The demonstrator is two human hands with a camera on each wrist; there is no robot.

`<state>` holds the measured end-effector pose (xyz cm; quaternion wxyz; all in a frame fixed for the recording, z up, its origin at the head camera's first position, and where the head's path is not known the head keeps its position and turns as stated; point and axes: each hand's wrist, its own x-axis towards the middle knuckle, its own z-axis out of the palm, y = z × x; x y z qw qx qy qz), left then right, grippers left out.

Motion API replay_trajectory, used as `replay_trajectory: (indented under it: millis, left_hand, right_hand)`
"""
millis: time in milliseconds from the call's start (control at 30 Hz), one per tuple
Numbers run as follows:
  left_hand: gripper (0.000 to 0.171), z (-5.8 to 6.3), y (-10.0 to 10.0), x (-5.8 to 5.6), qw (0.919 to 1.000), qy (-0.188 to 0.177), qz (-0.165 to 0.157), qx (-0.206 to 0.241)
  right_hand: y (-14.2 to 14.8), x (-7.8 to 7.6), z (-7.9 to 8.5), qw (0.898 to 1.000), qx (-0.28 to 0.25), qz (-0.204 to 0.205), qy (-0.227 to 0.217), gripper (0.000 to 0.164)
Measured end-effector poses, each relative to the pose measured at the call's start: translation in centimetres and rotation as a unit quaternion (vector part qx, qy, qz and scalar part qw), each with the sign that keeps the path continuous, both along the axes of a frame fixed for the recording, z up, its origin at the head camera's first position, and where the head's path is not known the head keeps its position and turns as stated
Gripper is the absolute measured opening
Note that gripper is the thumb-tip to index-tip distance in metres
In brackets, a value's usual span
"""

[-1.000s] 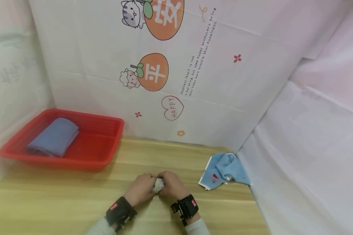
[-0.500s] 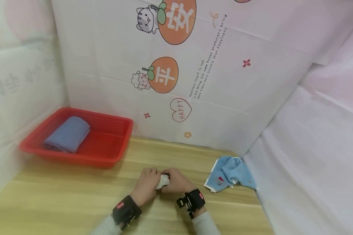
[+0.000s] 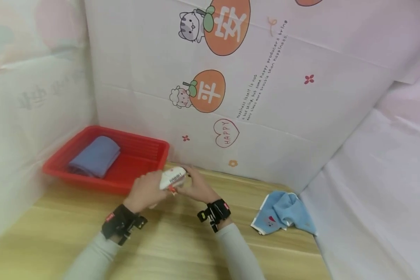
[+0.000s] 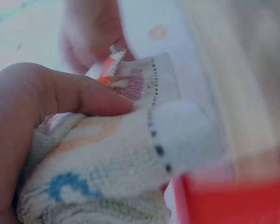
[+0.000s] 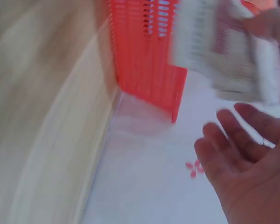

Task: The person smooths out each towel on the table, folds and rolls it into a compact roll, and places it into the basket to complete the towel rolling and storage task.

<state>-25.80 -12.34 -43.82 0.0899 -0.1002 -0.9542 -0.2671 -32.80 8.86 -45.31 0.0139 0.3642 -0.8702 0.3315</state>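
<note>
My left hand (image 3: 145, 192) grips a small folded towel (image 3: 173, 177), off-white with dark lettering and an orange-red tag. In the left wrist view, the thumb presses on the towel's layers (image 4: 116, 149), which show blue and orange print. My right hand (image 3: 197, 186) is beside the towel's right end. Its fingers (image 5: 233, 144) are spread and loosely bent just apart from the towel in the right wrist view. Both hands are above the wooden table, near the front right corner of the red basket (image 3: 164, 155).
Inside the basket lies a folded blue cloth (image 3: 98, 155). A crumpled light blue cloth (image 3: 283, 212) with white edging lies on the table (image 3: 182, 249) at the right. White printed sheets (image 3: 143, 58) enclose the back and both sides.
The towel has been lifted off the table and moved left and away, toward the basket. Both hands moved with it, and the right hand's fingers have loosened. The head view has shifted left.
</note>
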Motion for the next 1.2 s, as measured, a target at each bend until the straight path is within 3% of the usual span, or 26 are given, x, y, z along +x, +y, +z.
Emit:
replay_trajectory:
  millis: [133, 267, 567, 733, 800, 1000, 1100, 1200]
  left_hand:
    - [0.05, 2.3, -3.2, -1.1, 0.9985, -0.036, 0.018, 0.037]
    - [0.062, 3.3, -5.8, -2.8, 0.9983, -0.035, 0.037, 0.029]
    - [0.067, 3.3, -9.3, -6.7, 0.9953, -0.062, 0.055, 0.05]
    - [0.065, 2.4, -11.2, -9.7, 0.9928, -0.08, 0.084, 0.032]
    - [0.061, 1.9, -12.1, -10.6, 0.9899, -0.101, 0.089, 0.044]
    - [0.053, 1.1, -14.1, -11.1, 0.9732, -0.166, 0.118, 0.106]
    - [0.049, 1.0, -14.6, -10.7, 0.952, -0.203, 0.161, 0.163]
    - [0.046, 0.7, -15.0, -10.5, 0.9505, -0.206, 0.188, 0.137]
  right_hand:
    - [-2.8, -1.5, 0.4, 0.999, 0.02, -0.026, 0.02, 0.067]
    - [-5.9, -2.6, 0.2, 0.998, 0.033, -0.038, 0.026, 0.059]
    - [-9.9, -3.2, -1.1, 0.986, 0.1, -0.108, 0.075, 0.041]
    - [-10.3, -3.3, -1.7, 0.984, 0.091, -0.124, 0.095, 0.028]
    - [-10.4, -3.4, -1.7, 0.984, 0.085, -0.123, 0.099, 0.028]
    - [-11.0, -3.1, -1.6, 0.987, 0.075, -0.116, 0.086, 0.029]
    - [-11.2, -2.9, -1.5, 0.989, 0.068, -0.113, 0.07, 0.033]
    - [-11.4, -2.8, -1.4, 0.99, 0.062, -0.109, 0.06, 0.037]
